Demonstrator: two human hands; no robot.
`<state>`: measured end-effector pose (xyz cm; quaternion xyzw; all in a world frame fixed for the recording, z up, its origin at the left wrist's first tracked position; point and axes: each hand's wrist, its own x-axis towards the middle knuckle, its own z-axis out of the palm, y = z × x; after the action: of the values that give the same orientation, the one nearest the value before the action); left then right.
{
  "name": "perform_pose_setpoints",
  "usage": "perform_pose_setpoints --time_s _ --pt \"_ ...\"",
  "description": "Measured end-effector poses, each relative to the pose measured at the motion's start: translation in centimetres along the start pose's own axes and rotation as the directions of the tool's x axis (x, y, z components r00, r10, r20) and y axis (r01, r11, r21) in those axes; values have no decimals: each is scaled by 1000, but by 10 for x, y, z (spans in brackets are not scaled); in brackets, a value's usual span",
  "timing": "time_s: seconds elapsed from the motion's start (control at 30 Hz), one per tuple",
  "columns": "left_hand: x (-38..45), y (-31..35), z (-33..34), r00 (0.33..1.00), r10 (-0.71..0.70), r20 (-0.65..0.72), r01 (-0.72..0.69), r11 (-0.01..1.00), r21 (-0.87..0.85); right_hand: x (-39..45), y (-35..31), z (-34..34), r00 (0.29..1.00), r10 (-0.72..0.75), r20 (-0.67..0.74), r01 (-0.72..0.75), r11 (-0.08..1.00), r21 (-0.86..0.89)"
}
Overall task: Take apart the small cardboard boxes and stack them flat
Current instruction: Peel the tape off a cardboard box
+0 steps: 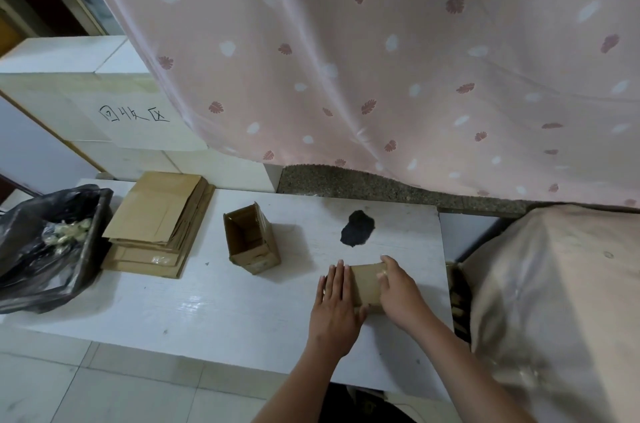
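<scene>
A small brown cardboard box (pixel 366 285) lies on the white table (pixel 214 311) near its right end, between my two hands. My left hand (pixel 335 308) lies flat with straight fingers against the box's left side. My right hand (pixel 401 294) covers the box's right side with its fingers curled over the top edge. A second small box (pixel 251 239) stands open-topped in the middle of the table. At the back left rests a stack of flattened cardboard (pixel 159 225).
A bin lined with a black bag (pixel 41 249) sits at the table's left end. A black patch (pixel 357 228) marks the tabletop. A pink patterned curtain (pixel 381 59) hangs behind. A cloth-covered bulk (pixel 554 301) stands on the right.
</scene>
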<state>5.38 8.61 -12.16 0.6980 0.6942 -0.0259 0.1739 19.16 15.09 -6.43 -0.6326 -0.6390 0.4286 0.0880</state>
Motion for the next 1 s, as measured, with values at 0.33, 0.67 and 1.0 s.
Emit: perform_pose_setpoints --time_s 0.33,0.67,1.0 --pt "-35 -7 -11 997 -74 17 74 997 -6 -20 -9 11 999 -5 44 2 996 86" --pt "-84 -66 -23 962 -273 15 274 960 -62 -35 -58 63 954 -90 284 89 996 16" --pt "-164 -184 -79 867 -496 -45 493 868 -62 -63 -166 141 912 -188 364 248 961 -126"
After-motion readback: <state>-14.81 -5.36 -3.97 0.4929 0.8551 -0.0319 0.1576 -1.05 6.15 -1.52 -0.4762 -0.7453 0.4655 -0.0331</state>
